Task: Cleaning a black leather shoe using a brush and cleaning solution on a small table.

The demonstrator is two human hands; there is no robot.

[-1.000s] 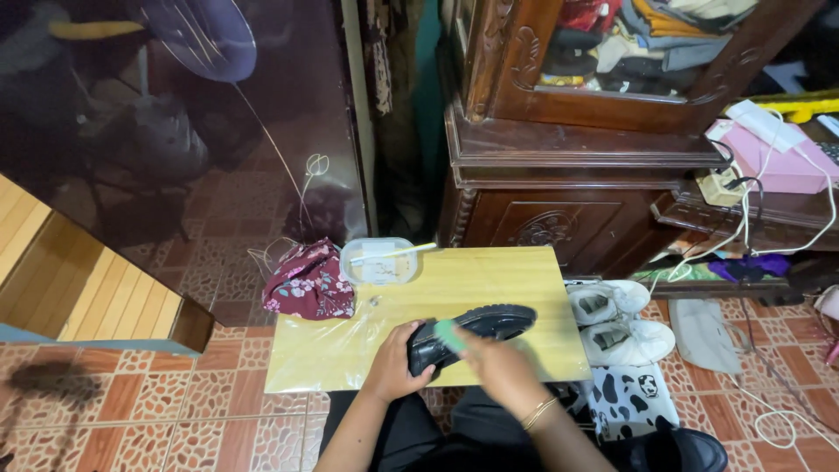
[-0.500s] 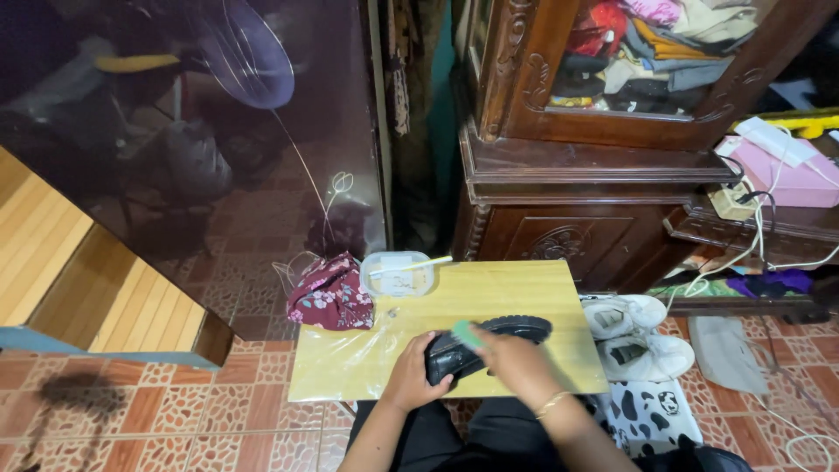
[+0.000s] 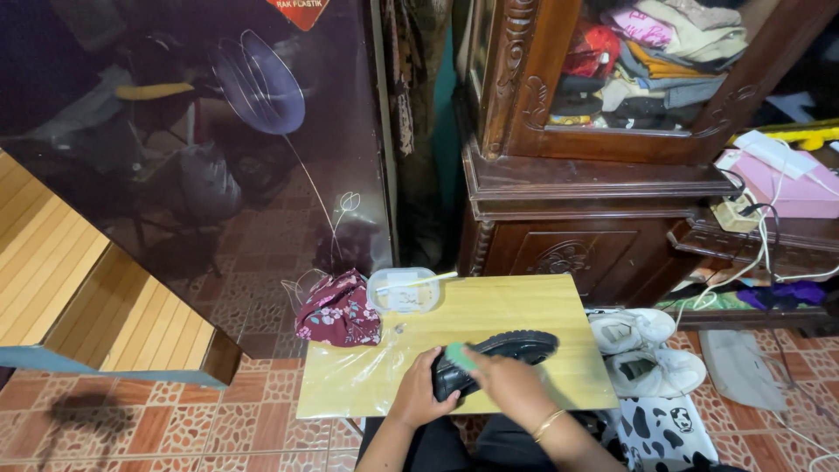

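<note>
Black shoe [image 3: 511, 350] on its side on worktop [image 3: 516, 306], chunky sole outward. My left hand [image 3: 418, 395] clamps heel; right hand [image 3: 500, 378] presses green sponge [image 3: 460, 356] on it.

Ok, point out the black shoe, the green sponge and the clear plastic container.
black shoe [image 3: 516, 346]: head view, on its chunky sole edge.
green sponge [image 3: 459, 355]: head view, on its exposed green face.
clear plastic container [image 3: 402, 291]: head view, on its lid.
</note>
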